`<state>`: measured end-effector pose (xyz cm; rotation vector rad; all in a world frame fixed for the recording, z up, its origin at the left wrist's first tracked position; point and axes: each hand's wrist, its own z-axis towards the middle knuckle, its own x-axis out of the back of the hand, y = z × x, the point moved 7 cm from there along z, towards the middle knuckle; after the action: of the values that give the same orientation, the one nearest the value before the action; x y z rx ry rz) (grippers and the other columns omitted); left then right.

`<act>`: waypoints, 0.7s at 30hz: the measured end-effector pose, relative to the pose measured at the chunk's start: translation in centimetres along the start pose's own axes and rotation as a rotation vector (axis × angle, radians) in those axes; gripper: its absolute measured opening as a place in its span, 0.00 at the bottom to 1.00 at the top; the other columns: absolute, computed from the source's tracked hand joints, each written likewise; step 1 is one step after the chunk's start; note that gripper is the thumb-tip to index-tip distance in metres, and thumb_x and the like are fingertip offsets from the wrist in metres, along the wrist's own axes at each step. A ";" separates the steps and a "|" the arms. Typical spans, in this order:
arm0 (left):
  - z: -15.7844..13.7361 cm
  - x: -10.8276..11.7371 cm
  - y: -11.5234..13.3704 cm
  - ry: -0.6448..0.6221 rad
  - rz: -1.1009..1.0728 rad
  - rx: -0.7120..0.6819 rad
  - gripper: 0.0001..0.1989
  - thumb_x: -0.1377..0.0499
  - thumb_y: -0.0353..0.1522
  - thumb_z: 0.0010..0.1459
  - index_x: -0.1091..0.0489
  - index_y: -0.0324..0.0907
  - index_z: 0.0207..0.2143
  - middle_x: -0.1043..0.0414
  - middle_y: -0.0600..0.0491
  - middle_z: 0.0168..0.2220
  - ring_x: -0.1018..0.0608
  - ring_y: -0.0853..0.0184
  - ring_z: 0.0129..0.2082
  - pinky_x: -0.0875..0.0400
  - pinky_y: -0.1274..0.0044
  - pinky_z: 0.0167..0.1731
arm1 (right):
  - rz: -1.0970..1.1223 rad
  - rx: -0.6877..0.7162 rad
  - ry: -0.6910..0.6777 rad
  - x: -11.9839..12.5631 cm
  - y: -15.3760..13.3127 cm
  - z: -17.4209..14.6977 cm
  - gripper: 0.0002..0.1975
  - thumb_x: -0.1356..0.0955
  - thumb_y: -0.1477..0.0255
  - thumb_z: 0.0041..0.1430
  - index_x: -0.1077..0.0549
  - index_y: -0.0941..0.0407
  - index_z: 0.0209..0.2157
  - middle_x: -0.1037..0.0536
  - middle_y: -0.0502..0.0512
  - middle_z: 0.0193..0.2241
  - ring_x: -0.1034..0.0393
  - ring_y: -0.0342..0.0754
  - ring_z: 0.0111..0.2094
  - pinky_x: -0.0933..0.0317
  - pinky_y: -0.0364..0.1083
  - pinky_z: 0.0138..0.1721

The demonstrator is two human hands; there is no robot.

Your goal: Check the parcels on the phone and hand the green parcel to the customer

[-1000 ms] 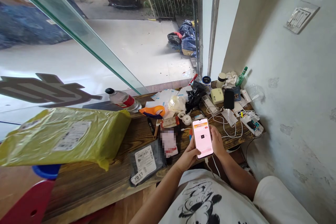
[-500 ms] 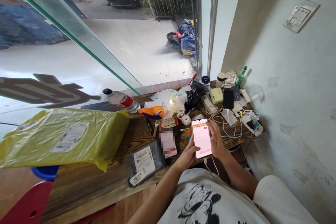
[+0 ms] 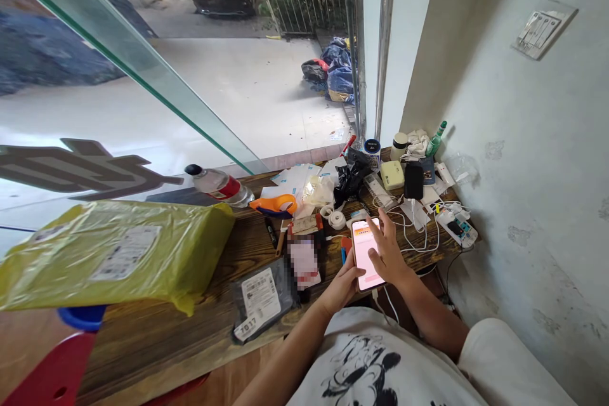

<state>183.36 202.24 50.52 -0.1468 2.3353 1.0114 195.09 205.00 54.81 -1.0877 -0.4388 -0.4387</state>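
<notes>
A smartphone (image 3: 364, 255) with a lit pink and orange screen is tilted up before my body at the table's front edge. My left hand (image 3: 343, 281) grips its left side, thumb lying over the lower part of the screen. Over the screen's right half hovers my right hand (image 3: 391, 255), fingers apart and holding nothing; whether a fingertip touches the glass I cannot tell. A white charging cable (image 3: 375, 296) hangs from the phone's bottom edge. Left of my left hand lie a dark parcel (image 3: 261, 299) with a white label and a blurred card (image 3: 304, 260).
A large yellow parcel (image 3: 157, 260) covers the table's left part. Behind are a water bottle (image 3: 221, 186), an orange tape cutter (image 3: 275, 204), a black plastic bag (image 3: 352, 174) and white tape rolls (image 3: 337, 219). A power strip (image 3: 457, 228) with cables lies right, beside the wall.
My right hand has moved from the phone's right edge to over its screen, its fingers spreading. My left hand still holds the phone, which has shifted slightly.
</notes>
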 end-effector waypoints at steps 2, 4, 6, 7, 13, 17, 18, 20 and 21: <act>0.1 0.3 -0.1 0.015 -0.015 0.002 0.55 0.37 0.29 0.41 0.51 0.59 0.72 0.31 0.52 0.64 0.24 0.54 0.54 0.25 0.72 0.45 | 0.085 -0.131 0.040 -0.2 1.0 -1.1 0.43 0.37 0.49 0.69 0.56 0.55 0.74 0.49 0.71 0.69 0.52 0.66 0.71 0.47 0.67 0.68; 0.3 0.6 0.0 0.020 -0.038 -0.023 0.56 0.37 0.29 0.39 0.51 0.58 0.72 0.30 0.52 0.63 0.24 0.56 0.52 0.26 0.74 0.44 | 0.222 -0.241 0.040 -0.8 1.8 -2.3 0.46 0.31 0.51 0.63 0.53 0.57 0.71 0.41 0.73 0.65 0.42 0.65 0.67 0.41 0.65 0.65; 0.5 0.7 0.0 0.014 -0.045 -0.045 0.55 0.36 0.30 0.40 0.50 0.58 0.71 0.29 0.51 0.62 0.24 0.57 0.52 0.26 0.74 0.43 | 0.386 -0.305 0.006 -1.8 2.2 -3.6 0.43 0.28 0.54 0.59 0.47 0.56 0.67 0.33 0.70 0.62 0.35 0.63 0.62 0.37 0.63 0.63; 0.7 0.7 -0.2 0.010 -0.032 -0.046 0.53 0.36 0.32 0.41 0.49 0.58 0.71 0.29 0.51 0.62 0.24 0.57 0.52 0.26 0.74 0.42 | 0.454 -0.331 -0.007 -2.3 2.4 -4.2 0.42 0.26 0.56 0.56 0.44 0.55 0.65 0.31 0.69 0.61 0.33 0.63 0.61 0.37 0.63 0.62; 3.1 1.8 -2.7 0.030 0.200 0.091 0.42 0.36 0.51 0.54 0.42 0.53 0.68 0.30 0.46 0.61 0.23 0.54 0.51 0.24 0.70 0.41 | 0.603 -0.580 0.048 -5.2 6.7 -6.6 0.49 0.20 0.68 0.36 0.41 0.50 0.60 0.24 0.62 0.56 0.26 0.59 0.54 0.30 0.58 0.55; 3.3 6.1 -3.2 0.149 0.354 0.163 0.34 0.31 0.52 0.49 0.26 0.46 0.55 0.26 0.44 0.55 0.25 0.54 0.53 0.29 0.74 0.38 | 0.342 -0.803 0.117 -4.9 12.6 -8.2 0.40 0.24 0.68 0.35 0.36 0.52 0.54 0.19 0.59 0.47 0.23 0.60 0.45 0.29 0.58 0.48; 2.7 7.5 -3.0 0.175 0.377 0.165 0.30 0.30 0.51 0.47 0.23 0.45 0.49 0.24 0.45 0.52 0.25 0.56 0.51 0.30 0.75 0.37 | 0.254 -0.832 0.122 -4.4 13.8 -8.8 0.39 0.25 0.68 0.34 0.36 0.53 0.53 0.19 0.61 0.46 0.23 0.62 0.45 0.29 0.59 0.47; 0.3 10.4 -2.9 0.217 0.386 0.167 0.24 0.29 0.50 0.44 0.20 0.43 0.38 0.21 0.46 0.43 0.24 0.60 0.43 0.34 0.77 0.34 | 0.117 -0.845 0.104 -3.5 15.6 -10.0 0.38 0.26 0.67 0.33 0.34 0.55 0.52 0.19 0.64 0.45 0.23 0.66 0.45 0.29 0.61 0.46; -1.3 11.9 -2.9 0.242 0.374 0.165 0.23 0.29 0.50 0.43 0.20 0.42 0.33 0.21 0.47 0.39 0.24 0.62 0.38 0.36 0.77 0.32 | 0.068 -0.822 0.113 -3.0 16.3 -10.6 0.38 0.27 0.66 0.34 0.34 0.55 0.52 0.20 0.65 0.47 0.23 0.67 0.46 0.29 0.61 0.47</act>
<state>173.85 200.77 42.78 0.2559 2.7220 1.0110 202.75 202.19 36.85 -1.8522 -0.1053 -0.6389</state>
